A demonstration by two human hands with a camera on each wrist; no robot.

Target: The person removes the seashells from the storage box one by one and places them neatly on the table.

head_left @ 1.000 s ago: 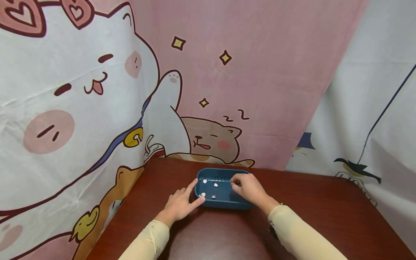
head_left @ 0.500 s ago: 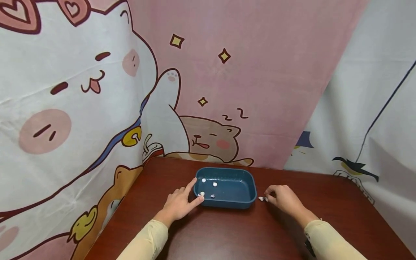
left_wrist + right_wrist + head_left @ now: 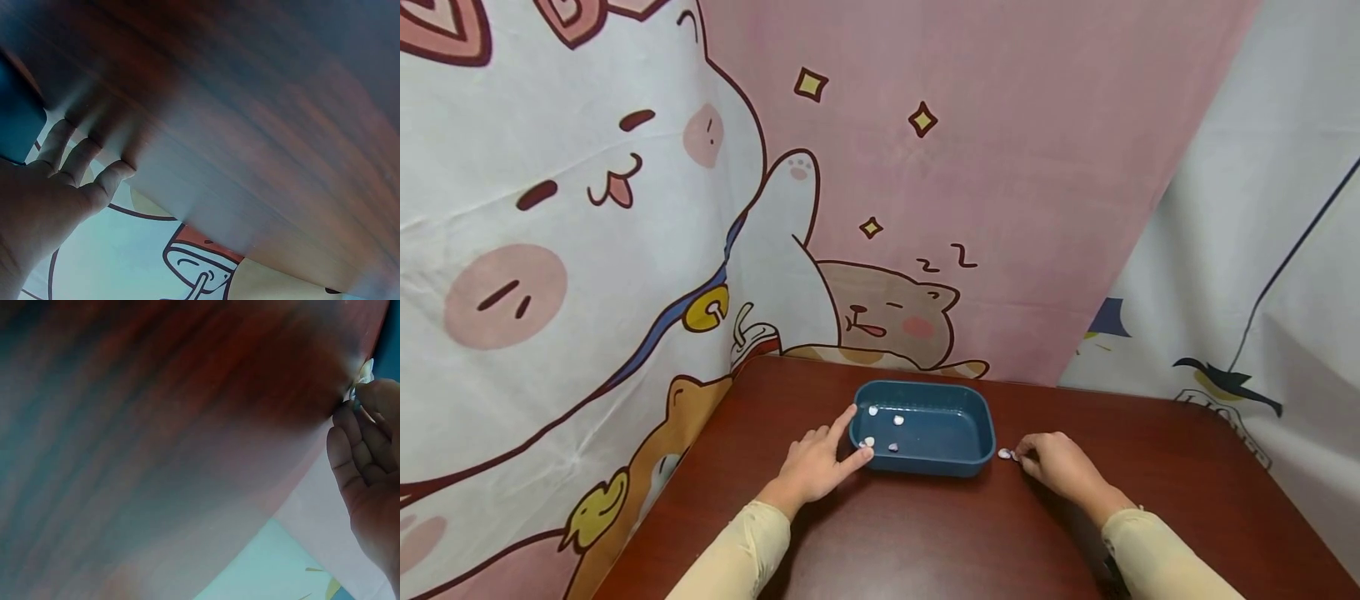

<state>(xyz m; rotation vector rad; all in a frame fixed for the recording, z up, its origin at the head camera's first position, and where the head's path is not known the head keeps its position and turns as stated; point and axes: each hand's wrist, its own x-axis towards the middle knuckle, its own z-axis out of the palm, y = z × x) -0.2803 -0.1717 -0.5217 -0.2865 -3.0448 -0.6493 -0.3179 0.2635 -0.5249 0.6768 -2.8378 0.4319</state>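
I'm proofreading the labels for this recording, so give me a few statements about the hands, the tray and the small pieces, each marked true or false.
1. The left hand is at the left end of the blue tray. True.
2. The tray is upside down. False: its open side faces up.
3. Several small pieces lie inside the tray. True.
4. Those pieces are in the tray's right half. False: they are in its left half.
5. The right hand is at the pale bits on the table, beyond the tray's right end. True.
6. The two hands touch each other. False: they are apart.
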